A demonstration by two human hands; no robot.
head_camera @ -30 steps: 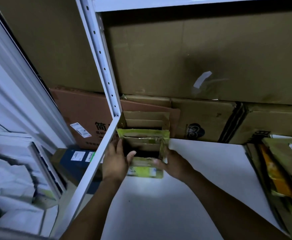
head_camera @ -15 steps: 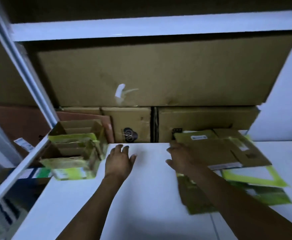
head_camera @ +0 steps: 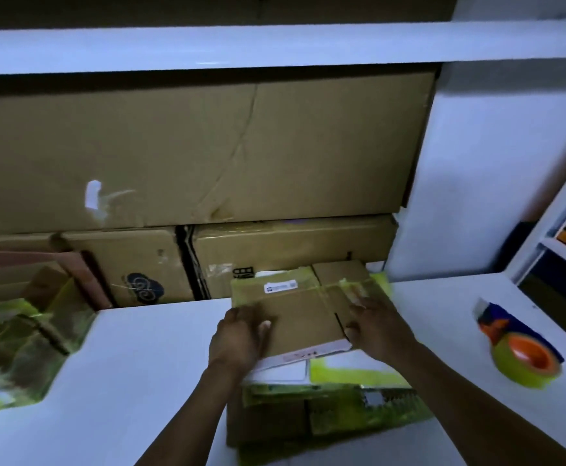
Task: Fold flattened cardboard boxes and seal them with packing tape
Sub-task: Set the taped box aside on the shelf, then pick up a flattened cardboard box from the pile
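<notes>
two hands, one flattened box [head_camera: 303, 319]: left hand [head_camera: 241, 336] grips its left edge, right hand [head_camera: 380, 329] its right edge. tape roll [head_camera: 523, 359] sits off to its right.

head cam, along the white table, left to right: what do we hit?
Folded boxes with green tape → left hand → flattened box on the pile → right hand → tape roll.
</notes>
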